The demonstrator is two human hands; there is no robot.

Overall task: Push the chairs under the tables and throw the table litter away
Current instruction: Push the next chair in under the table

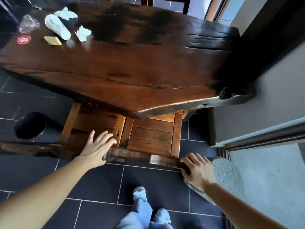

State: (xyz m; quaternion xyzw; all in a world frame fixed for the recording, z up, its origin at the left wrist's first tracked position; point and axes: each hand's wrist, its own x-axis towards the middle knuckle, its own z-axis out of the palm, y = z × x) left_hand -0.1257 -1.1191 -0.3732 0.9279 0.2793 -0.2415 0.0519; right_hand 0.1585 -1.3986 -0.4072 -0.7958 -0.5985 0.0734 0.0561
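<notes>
Dark wood fills the head view: the slab tabotop's live edge overhangs two slatted chairs.

Dark wood fills the head view: the tabletop (140, 63) runs its long axis left to right, its uneven near edge overhanging two chairs. My right hand (197, 169) grips the top rail of the right chair (151, 134), whose seat sits partly under that edge. My left hand (97, 146) is open, fingers spread over the left chair (92, 123). Crumpled napkins (66, 20) and a plastic cup (28, 23) lie at the tabletop's far left. A black bin (31, 125) stands on open tile floor (99, 187) to the left.
</notes>
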